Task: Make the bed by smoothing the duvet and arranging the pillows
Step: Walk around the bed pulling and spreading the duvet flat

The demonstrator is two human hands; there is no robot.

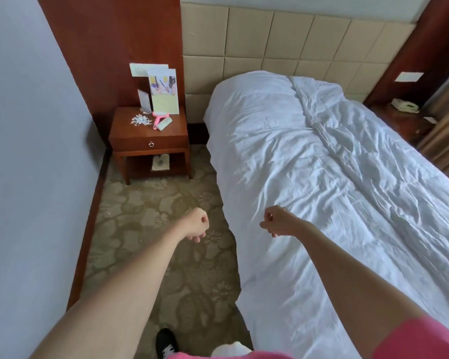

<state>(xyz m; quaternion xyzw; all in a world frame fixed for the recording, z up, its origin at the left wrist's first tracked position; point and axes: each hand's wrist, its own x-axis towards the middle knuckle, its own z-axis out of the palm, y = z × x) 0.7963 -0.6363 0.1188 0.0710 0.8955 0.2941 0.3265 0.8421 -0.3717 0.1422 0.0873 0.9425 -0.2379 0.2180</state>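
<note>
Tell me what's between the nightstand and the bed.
In the head view, only a strip of patterned carpet separates the nightstand from the bed; nothing stands on it.

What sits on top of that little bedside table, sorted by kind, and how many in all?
Upright cards or leaflets: 3
Pink lint roller: 1
Heap of small white bits: 1
Total: 5

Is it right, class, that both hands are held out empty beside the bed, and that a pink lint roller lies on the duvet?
Not quite. The head view shows the pink lint roller on the wooden nightstand, not the duvet. The left hand and right hand are indeed empty.
</note>
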